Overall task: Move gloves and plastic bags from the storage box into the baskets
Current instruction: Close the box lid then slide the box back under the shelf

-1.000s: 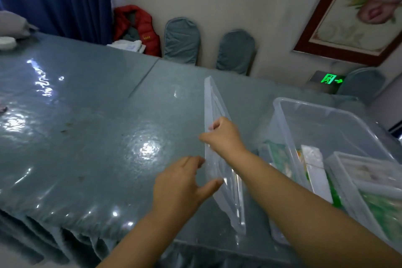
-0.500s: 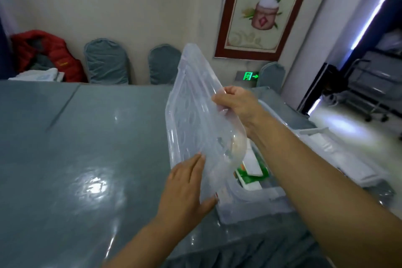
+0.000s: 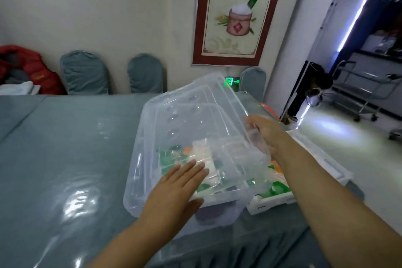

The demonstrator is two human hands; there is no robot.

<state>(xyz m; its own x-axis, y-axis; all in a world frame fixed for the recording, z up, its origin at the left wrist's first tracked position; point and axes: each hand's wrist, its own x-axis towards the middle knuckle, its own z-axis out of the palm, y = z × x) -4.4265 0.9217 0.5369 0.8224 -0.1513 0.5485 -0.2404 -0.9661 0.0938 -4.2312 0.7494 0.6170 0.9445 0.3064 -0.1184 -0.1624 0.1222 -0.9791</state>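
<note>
A clear plastic lid lies tilted over the transparent storage box at the table's near right. My right hand grips the lid's right edge. My left hand rests flat with fingers spread on the lid's near left part. Through the plastic I see white and green packets inside the box. A white basket with green packets stands to the right of the box, partly behind my right forearm.
The grey-blue covered table stretches left and back. Covered chairs line the far wall, with a red jacket on one. A person stands by a doorway at the right, near a metal trolley.
The lid has gone from upright in both hands to lying tilted over the box. My left hand has shifted onto its top. The view has swung right.
</note>
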